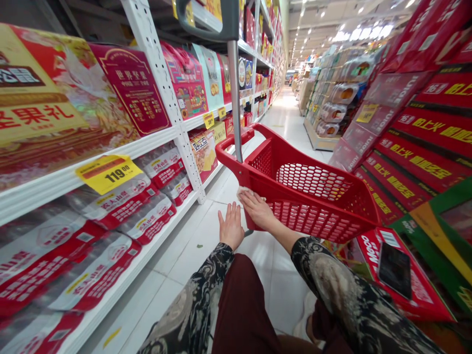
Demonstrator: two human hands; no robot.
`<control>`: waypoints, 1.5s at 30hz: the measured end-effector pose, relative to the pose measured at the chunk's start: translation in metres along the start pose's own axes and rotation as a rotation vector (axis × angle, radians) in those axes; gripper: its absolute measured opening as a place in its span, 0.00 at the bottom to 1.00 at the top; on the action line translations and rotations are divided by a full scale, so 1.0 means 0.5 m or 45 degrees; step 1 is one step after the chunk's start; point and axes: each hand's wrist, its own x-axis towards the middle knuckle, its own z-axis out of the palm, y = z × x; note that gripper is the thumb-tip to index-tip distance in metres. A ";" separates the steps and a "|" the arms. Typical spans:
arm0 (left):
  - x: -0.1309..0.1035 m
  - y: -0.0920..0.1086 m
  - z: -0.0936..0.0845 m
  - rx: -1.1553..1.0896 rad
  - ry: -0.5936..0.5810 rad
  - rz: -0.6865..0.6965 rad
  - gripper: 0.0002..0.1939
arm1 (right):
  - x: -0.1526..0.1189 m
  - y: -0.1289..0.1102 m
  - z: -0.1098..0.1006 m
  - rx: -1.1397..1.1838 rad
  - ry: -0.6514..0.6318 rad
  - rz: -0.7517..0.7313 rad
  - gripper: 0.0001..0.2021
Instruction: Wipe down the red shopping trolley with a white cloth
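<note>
A red plastic shopping basket (313,184) with perforated sides and a raised grey metal pull handle (236,93) stands in front of me. My right hand (258,209) presses a crumpled whitish cloth (242,191) against the basket's near end wall, below the rim. Its fingers lie over the cloth and hide part of it. Close by on the left, my left hand (231,227) holds nothing, its fingers stretched out. Between it and the basket wall a small gap seems to show, though contact lower down is hard to tell.
White shelving (162,142) with gift boxes and packs of bottled water (110,211) lines the left. Stacked red cartons (424,142) rise on the right. A black phone (394,269) lies on a red box (424,300). Pale floor tiles (177,250) run down the aisle.
</note>
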 end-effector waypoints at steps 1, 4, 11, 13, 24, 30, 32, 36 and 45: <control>-0.002 -0.004 0.003 0.000 -0.001 0.000 0.38 | -0.023 -0.006 0.019 0.011 -0.050 -0.011 0.21; -0.009 -0.015 0.011 0.003 -0.007 -0.007 0.38 | -0.094 -0.024 0.066 0.046 -0.187 -0.002 0.20; 0.002 -0.001 -0.003 -0.003 0.027 0.005 0.37 | -0.107 -0.007 0.013 0.078 0.049 0.023 0.20; 0.012 0.013 -0.017 -0.014 0.058 0.016 0.37 | -0.068 0.014 -0.034 0.053 0.267 0.106 0.21; 0.027 0.078 -0.047 -0.029 0.150 0.158 0.36 | -0.101 0.029 -0.034 -0.009 0.113 0.220 0.20; 0.031 0.095 -0.055 -0.032 0.148 0.159 0.36 | -0.118 0.061 -0.102 0.016 0.446 0.317 0.21; 0.037 0.111 -0.059 -0.046 0.152 0.166 0.36 | -0.118 0.078 -0.120 -0.015 0.475 0.379 0.22; 0.040 0.147 -0.063 -0.044 0.141 0.233 0.35 | -0.154 0.081 -0.103 -0.046 0.310 0.381 0.21; 0.033 0.180 -0.063 0.001 0.102 0.306 0.35 | -0.252 0.054 -0.079 -0.103 0.221 0.303 0.21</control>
